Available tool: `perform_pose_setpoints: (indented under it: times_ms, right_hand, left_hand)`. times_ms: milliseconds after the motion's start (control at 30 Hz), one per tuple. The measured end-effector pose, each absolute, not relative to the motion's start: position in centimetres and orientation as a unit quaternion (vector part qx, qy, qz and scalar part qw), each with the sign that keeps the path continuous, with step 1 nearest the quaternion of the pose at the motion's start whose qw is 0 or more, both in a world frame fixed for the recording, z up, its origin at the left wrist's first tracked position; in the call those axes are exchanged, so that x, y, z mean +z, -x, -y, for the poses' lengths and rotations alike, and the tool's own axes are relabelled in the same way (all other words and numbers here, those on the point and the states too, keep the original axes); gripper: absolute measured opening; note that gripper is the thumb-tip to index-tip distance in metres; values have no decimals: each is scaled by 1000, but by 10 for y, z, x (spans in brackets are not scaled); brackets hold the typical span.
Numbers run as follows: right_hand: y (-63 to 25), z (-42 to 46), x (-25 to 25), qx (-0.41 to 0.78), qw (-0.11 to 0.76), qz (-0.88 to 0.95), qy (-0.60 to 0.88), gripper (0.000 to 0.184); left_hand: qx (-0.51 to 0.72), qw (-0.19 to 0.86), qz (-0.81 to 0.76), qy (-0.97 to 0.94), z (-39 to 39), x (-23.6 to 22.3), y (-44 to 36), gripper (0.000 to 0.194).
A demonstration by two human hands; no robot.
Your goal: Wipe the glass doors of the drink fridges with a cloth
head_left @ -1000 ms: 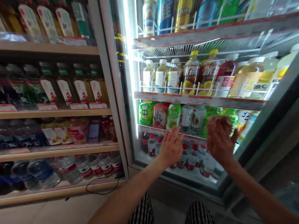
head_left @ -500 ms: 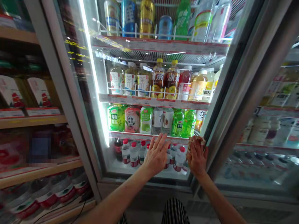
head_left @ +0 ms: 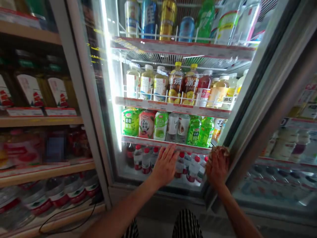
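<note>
My left hand (head_left: 163,168) lies flat against the glass of the drinks fridge door, fingers stretched out and holding nothing. Behind it, through the glass, several small red-capped bottles (head_left: 146,162) stand on the lowest level. My right hand (head_left: 217,172) presses a crumpled, brownish patterned cloth (head_left: 223,150) to the lower right part of the glass, beside the door's metal edge (head_left: 237,150). Part of the cloth is hidden under the fingers. Green drink bottles (head_left: 194,132) show behind the glass above and between my hands.
A lit strip (head_left: 109,59) runs down the fridge's left side. Wooden shelves (head_left: 49,173) with bottles and packets stand at left, a black cable (head_left: 69,229) on the lowest one. Another glass fridge door (head_left: 279,185) is at right. My striped knees (head_left: 187,224) are below.
The view has turned left, so the fridge sits further right in it. My right hand with the cloth has slid slightly right, toward the door's edge. My left hand stays flat, slightly further left.
</note>
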State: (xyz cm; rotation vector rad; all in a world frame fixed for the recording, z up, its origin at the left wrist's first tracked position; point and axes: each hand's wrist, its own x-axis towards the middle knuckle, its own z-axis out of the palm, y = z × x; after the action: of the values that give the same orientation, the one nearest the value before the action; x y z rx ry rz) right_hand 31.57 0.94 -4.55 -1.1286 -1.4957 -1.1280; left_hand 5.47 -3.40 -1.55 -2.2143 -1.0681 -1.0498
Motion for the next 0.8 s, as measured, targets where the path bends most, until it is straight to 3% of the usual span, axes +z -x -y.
perform_pose_setpoints:
  times_ms: [167,367,567,733,800]
  right_hand:
    - [-287,-21,7,-462,505,597,419,65]
    - [-220,-19,-5,-446,322,777,307,62]
    - [-165,-35,33,-446,412,733,306,62]
    - [-118,-35,22,-403,284,848,195,61]
    - [-101,-35,31,-387,286,855,192,61]
  left_hand:
    - [-384,220,409,798,31,-22,-41,48]
    - [-391,218,461,766,24,-30,-5,50]
    - [-402,219,520,721,23,-28,34,54]
    - [-417,226,537,698,24,-29,65,53]
    - [-423,222,551,684,23,-32,77,53]
